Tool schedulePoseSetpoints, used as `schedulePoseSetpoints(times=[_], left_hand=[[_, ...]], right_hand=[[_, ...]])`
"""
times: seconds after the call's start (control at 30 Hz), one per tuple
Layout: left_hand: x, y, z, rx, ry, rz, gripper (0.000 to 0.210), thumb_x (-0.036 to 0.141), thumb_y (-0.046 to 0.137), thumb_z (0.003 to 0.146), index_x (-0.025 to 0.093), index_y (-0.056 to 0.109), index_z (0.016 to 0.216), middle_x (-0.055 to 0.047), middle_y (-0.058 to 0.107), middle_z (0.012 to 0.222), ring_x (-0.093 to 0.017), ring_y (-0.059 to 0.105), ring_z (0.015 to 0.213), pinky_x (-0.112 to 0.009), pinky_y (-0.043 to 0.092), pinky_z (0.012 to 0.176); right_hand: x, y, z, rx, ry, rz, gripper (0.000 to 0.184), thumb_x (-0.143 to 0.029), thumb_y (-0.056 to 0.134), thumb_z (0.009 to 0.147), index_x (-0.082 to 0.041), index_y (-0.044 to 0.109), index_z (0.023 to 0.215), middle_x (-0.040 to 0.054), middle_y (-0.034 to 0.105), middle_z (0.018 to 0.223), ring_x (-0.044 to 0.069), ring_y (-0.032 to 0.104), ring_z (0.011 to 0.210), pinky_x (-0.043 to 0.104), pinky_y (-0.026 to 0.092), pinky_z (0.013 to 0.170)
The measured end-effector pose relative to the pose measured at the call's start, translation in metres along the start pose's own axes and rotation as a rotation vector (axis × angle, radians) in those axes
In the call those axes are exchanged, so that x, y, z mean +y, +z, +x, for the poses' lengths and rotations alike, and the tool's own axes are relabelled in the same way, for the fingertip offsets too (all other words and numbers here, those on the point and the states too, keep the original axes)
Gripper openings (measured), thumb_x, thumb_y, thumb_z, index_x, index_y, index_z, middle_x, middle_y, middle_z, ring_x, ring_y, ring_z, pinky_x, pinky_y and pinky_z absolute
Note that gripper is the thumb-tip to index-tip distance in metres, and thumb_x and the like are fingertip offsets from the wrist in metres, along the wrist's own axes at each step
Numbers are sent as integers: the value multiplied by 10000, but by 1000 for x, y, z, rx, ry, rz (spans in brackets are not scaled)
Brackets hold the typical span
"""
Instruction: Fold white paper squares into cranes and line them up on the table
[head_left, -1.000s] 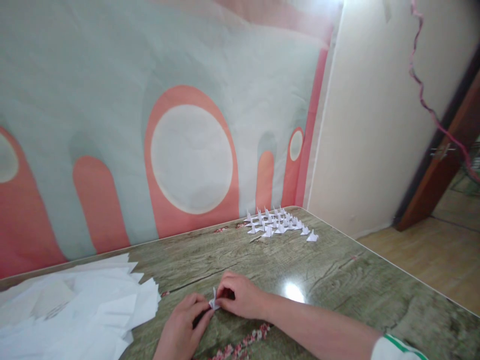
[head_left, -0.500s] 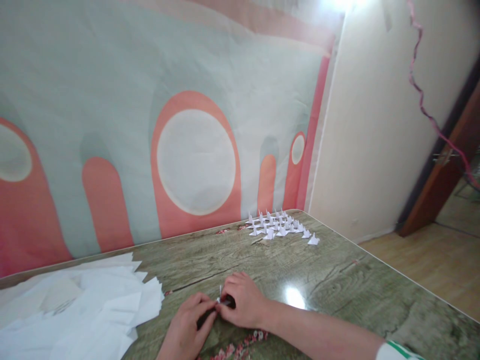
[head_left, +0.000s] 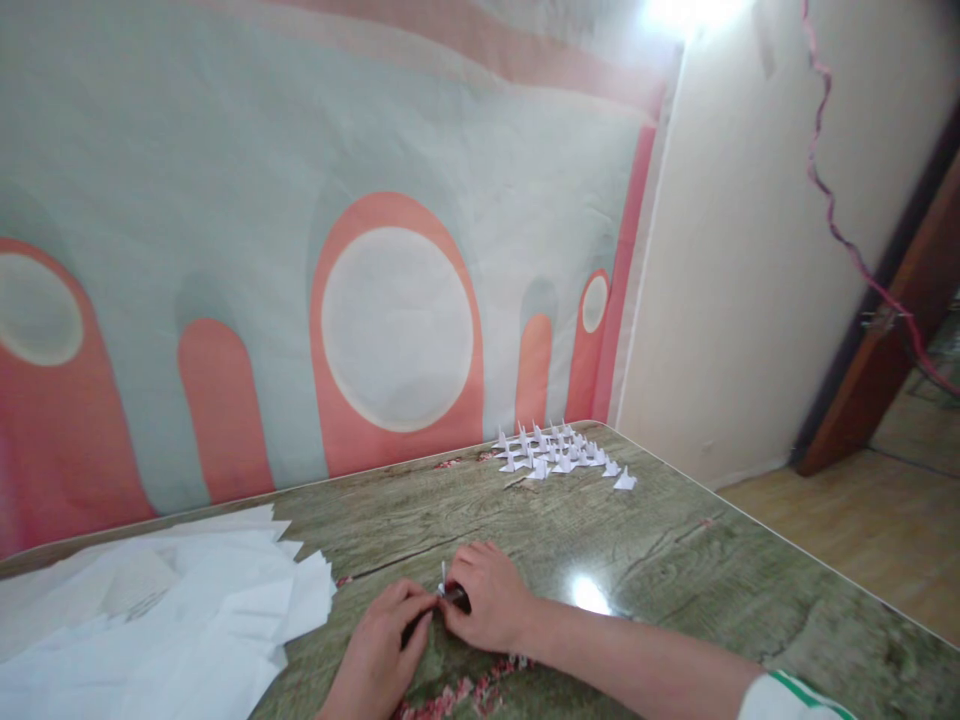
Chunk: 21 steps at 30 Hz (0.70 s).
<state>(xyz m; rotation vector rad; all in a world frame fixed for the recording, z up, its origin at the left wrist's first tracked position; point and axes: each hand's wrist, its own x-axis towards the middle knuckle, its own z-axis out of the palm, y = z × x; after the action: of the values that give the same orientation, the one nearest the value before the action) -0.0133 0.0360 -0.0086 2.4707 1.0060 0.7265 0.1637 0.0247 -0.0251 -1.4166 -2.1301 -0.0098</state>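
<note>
Near the front of the table, my left hand (head_left: 386, 640) and my right hand (head_left: 486, 597) meet fingertip to fingertip. Between them is a small folded piece of white paper (head_left: 442, 578), with a thin point sticking up beside my right fingers. Most of the paper is hidden by the fingers. The right hand pinches it, thumb below and fingers curled above. My left thumb and forefinger close together at its left side. Toward the table's far corner stand several white paper cranes (head_left: 564, 455) in rows, the nearest crane (head_left: 625, 480) a little apart.
A spread pile of white paper sheets (head_left: 150, 620) covers the left of the wood-patterned table (head_left: 660, 560). Behind the table hangs a printed backdrop (head_left: 397, 320). A pink twisted cord (head_left: 831, 200) hangs at the right, near a brown door (head_left: 885, 340).
The view has shifted slightly, so the paper pile appears a bit farther right. Both hands stay together on the folded paper, with only small finger movements.
</note>
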Motion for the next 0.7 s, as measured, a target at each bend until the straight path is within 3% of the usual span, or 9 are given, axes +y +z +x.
schedulePoseSetpoints(times=[0.23, 0.5, 0.6, 0.7], left_hand=[[-4, -1, 1, 101, -18, -33, 216, 154, 413, 810, 196, 608, 890, -55, 605, 872, -195, 580, 854, -320, 472, 786], [-12, -1, 1, 261, -10, 8, 171, 205, 428, 814, 193, 581, 890, -51, 599, 909, -197, 576, 887, -332, 480, 794], [-3, -22, 10, 354, 2, 16, 171, 260, 457, 816, 193, 589, 901, -43, 601, 907, -189, 582, 861, -308, 488, 757], [9, -63, 9, 468, 8, 18, 188, 320, 501, 808, 204, 594, 923, -20, 605, 911, -173, 588, 815, -285, 486, 732]], right_hand=[[-5, -1, 6, -35, 12, -74, 234, -394, 561, 745, -167, 600, 783, 63, 588, 818, 224, 507, 829, 355, 366, 741], [3, -10, 4, -61, 81, -175, 105, -250, 548, 748, -167, 596, 790, 65, 584, 853, 213, 498, 860, 326, 371, 740], [24, -23, -4, -48, 156, -207, 68, -190, 539, 748, -171, 599, 774, 56, 585, 868, 194, 509, 865, 297, 374, 743], [58, -42, -18, -28, 282, -252, 77, -173, 520, 763, -174, 596, 750, 49, 589, 826, 176, 530, 806, 272, 378, 707]])
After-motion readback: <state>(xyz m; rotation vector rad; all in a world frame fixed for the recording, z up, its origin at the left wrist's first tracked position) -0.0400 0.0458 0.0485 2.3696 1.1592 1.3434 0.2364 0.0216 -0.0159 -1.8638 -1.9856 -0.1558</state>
